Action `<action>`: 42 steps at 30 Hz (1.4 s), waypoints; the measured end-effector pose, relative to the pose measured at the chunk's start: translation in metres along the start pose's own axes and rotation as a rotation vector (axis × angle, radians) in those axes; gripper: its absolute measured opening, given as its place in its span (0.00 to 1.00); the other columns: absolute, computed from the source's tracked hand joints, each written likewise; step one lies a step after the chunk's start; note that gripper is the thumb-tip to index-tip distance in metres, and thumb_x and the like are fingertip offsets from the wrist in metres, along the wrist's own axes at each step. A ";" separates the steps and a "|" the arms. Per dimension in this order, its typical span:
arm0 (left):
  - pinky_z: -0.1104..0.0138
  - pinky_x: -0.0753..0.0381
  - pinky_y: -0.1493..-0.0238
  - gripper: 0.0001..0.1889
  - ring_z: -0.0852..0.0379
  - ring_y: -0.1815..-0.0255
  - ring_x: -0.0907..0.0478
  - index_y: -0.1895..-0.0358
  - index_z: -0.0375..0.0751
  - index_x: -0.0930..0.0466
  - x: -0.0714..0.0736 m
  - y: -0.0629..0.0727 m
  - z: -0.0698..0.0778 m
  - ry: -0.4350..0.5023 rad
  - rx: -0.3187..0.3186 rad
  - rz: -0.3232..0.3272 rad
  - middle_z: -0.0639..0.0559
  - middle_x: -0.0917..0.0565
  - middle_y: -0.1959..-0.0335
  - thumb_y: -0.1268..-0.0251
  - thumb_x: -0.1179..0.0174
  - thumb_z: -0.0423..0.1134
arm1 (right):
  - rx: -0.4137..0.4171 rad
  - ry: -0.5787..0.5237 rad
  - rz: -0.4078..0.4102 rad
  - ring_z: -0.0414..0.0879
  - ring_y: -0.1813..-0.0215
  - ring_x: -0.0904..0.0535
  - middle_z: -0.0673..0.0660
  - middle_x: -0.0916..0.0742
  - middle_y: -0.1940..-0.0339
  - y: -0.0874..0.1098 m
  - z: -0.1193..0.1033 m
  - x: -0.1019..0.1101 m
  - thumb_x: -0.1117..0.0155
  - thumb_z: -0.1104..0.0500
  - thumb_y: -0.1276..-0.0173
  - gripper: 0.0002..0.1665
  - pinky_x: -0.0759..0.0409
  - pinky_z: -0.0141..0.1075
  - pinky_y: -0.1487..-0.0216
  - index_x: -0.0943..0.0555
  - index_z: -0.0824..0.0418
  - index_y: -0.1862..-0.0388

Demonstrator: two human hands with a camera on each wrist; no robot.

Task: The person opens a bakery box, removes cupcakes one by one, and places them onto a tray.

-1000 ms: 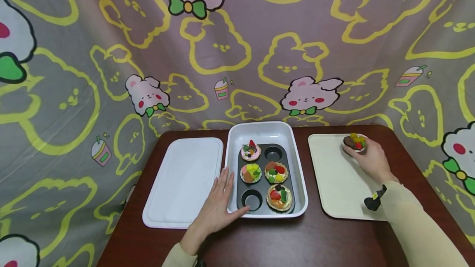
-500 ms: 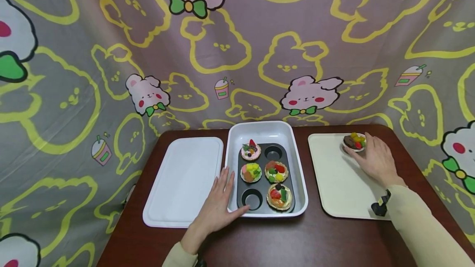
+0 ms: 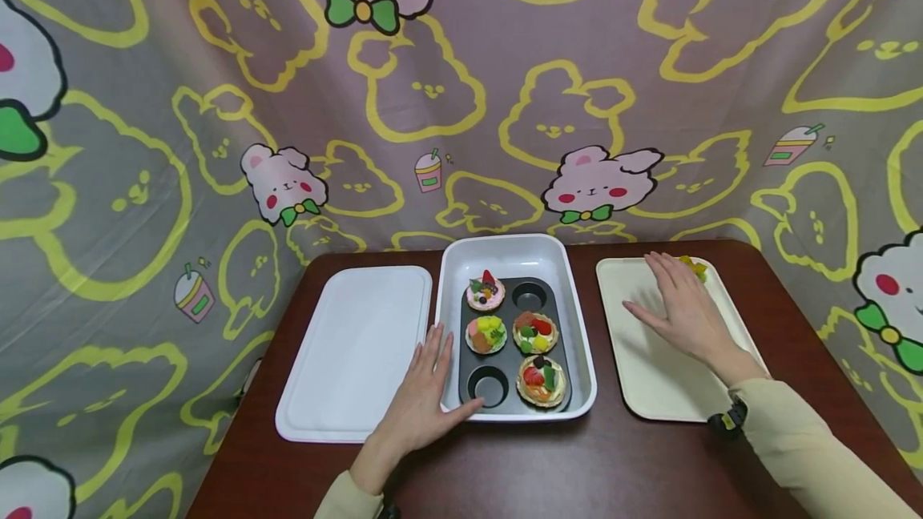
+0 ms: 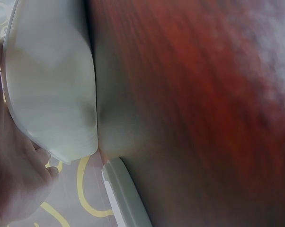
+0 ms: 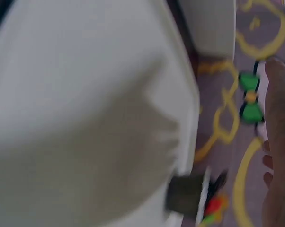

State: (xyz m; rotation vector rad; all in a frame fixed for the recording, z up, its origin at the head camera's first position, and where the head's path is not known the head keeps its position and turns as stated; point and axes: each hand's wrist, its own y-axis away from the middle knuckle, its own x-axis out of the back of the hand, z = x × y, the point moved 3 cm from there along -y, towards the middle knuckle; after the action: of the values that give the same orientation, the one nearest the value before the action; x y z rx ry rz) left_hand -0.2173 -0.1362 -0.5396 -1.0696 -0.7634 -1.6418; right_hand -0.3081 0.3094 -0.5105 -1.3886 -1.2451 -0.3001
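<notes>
My left hand [image 3: 418, 399] rests with spread, straight fingers on the near left corner of the white deep tray [image 3: 587, 359]. In that tray sits a dark muffin tin [image 3: 508, 367] with several fruit-topped tarts, among them a strawberry tart [image 3: 542, 381] at the near right. Over the cream tray [image 3: 649, 391] my right hand [image 3: 688, 319] hovers with straight fingers and holds nothing. Behind it a fruit-topped tart [image 3: 695, 266] stands at the tray's far right, mostly hidden in the head view. The right wrist view shows this tart's dark cup [image 5: 186, 195] upright, apart from the hand.
A flat white tray [image 3: 356, 351] lies at the left of the dark wooden table [image 3: 548, 471]. Two tin cups show no tart: one at the far right [image 3: 530, 295], one at the near left [image 3: 488, 385]. A patterned cloth [image 3: 461, 102] walls the back and sides.
My right hand has let go of the tart at the far right of the cream tray and moved left, its fingers straightening. The left hand has stayed in place.
</notes>
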 end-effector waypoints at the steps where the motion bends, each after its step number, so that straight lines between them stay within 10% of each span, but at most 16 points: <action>1: 0.41 0.50 0.07 0.61 0.45 0.04 0.60 0.09 0.44 0.50 0.000 0.000 0.000 0.001 0.002 -0.001 0.46 0.58 0.05 0.35 0.35 0.76 | 0.019 -0.009 -0.006 0.75 0.23 0.28 0.76 0.21 0.25 -0.001 -0.008 -0.002 0.20 0.45 0.35 0.53 0.30 0.70 0.22 0.29 0.73 0.21; 17: 0.42 0.50 0.06 0.62 0.45 0.04 0.60 0.09 0.43 0.50 -0.001 0.002 0.000 -0.013 0.001 -0.006 0.45 0.58 0.05 0.34 0.39 0.78 | 0.044 -0.151 -0.395 0.68 0.23 0.21 0.70 0.20 0.23 -0.007 -0.105 -0.032 0.18 0.44 0.32 0.52 0.21 0.67 0.24 0.29 0.66 0.18; 42: 0.40 0.50 0.07 0.61 0.44 0.04 0.60 0.09 0.44 0.50 -0.002 0.001 0.000 0.002 0.003 -0.004 0.46 0.58 0.05 0.34 0.37 0.77 | 0.022 -0.149 -0.594 0.54 0.42 0.16 0.61 0.13 0.40 -0.040 -0.122 -0.085 0.09 0.47 0.43 0.40 0.13 0.56 0.32 0.13 0.65 0.36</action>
State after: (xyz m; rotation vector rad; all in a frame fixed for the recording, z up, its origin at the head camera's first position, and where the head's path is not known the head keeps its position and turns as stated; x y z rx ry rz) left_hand -0.2159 -0.1360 -0.5414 -1.0651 -0.7665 -1.6442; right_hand -0.3160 0.1556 -0.5203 -1.0085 -1.7688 -0.5949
